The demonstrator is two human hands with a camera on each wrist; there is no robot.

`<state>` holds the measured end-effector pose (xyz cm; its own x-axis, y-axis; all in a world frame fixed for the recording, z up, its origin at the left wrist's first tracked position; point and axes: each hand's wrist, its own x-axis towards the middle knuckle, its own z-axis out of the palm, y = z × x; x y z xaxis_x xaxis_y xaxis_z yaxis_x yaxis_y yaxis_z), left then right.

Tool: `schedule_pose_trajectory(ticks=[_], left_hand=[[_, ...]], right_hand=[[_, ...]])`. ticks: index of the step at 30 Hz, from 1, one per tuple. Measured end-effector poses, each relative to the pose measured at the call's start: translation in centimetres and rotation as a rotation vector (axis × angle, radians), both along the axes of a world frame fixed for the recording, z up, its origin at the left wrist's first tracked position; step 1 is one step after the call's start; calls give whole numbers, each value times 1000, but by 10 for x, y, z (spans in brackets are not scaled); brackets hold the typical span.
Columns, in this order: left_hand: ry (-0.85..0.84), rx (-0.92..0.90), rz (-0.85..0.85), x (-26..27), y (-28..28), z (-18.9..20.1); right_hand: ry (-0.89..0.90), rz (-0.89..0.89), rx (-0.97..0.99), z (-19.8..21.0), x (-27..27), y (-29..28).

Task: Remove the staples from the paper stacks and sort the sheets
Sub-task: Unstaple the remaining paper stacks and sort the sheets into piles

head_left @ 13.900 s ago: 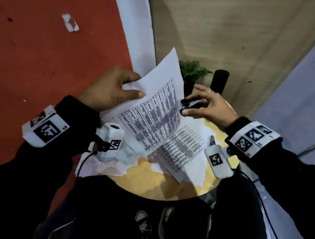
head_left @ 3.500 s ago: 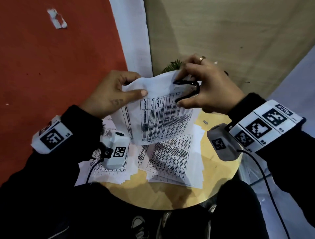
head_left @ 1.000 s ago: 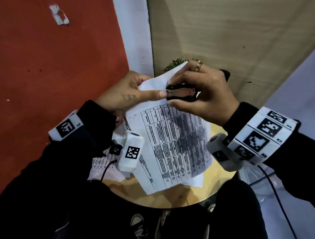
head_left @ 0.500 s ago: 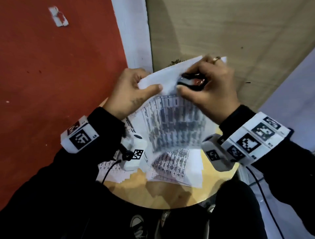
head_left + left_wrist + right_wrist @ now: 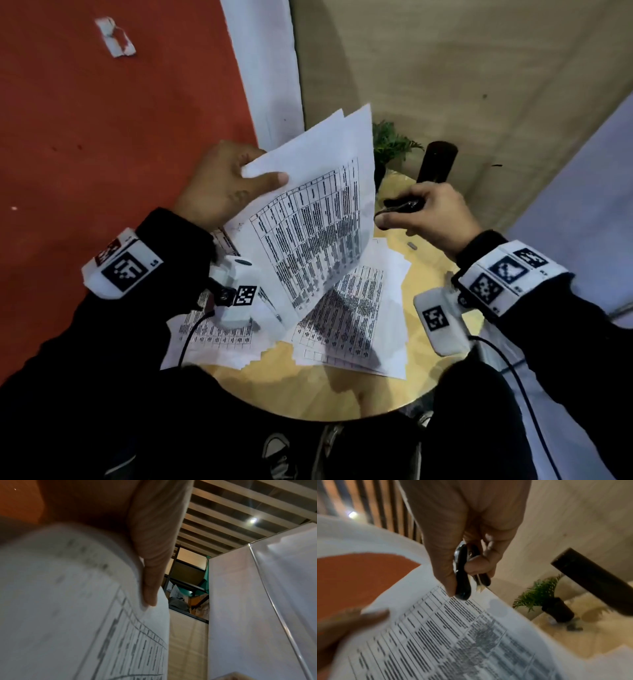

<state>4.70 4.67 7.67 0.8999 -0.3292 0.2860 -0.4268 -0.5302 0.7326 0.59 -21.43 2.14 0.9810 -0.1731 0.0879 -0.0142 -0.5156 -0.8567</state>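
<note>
A: We have the left hand [image 5: 219, 185] pinching the near-left corner of the lifted stack [image 5: 318, 219], thumb on top, two sheets fanning apart at their upper edge. It hangs in the air over the left half of the table [image 5: 301, 383].

B: Agreed. We see the right hand [image 5: 428, 219] curled round the staple remover [image 5: 402, 205], held clear of the paper, just beside its right edge. In the right wrist view the remover [image 5: 462, 574] looks squeezed closed; whether a staple sits in its teeth, we cannot tell.

A: Progress, as we judge it: the upper sheets separating suggests this stack's staple is out, though the stapled corner itself is not clearly visible.

B: On the table we count two loose piles: one at the near-left edge [image 5: 219, 346] under the left wrist camera, one toward the near-right [image 5: 359, 329]. We read these as sheets already freed and sorted.

A: One small grey bit [image 5: 412, 245] lies on the bare wood toward the right edge, possibly a pulled staple.

B: Left to do, in our view: split the held sheets onto the piles. We see no further stapled stacks, but some may be hidden.
</note>
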Motion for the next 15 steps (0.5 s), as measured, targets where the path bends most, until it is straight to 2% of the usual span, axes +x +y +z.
schedule_pose_trajectory(ticks=[2,4,10,12,15], left_hand=[[31,10,-53,0,3,3],[42,-4,-97,0,7,5],[117,-25,-233,-5,15,13],[101,-87,-242,-7,16,12],[18,-190,-192,-4,17,10]], right_hand=[[51,83,159,0,6,0],[75,156,234,-2,12,2],[143,373,227,14,21,3],[181,451,240,21,19,3],[162,474,289,23,15,3]])
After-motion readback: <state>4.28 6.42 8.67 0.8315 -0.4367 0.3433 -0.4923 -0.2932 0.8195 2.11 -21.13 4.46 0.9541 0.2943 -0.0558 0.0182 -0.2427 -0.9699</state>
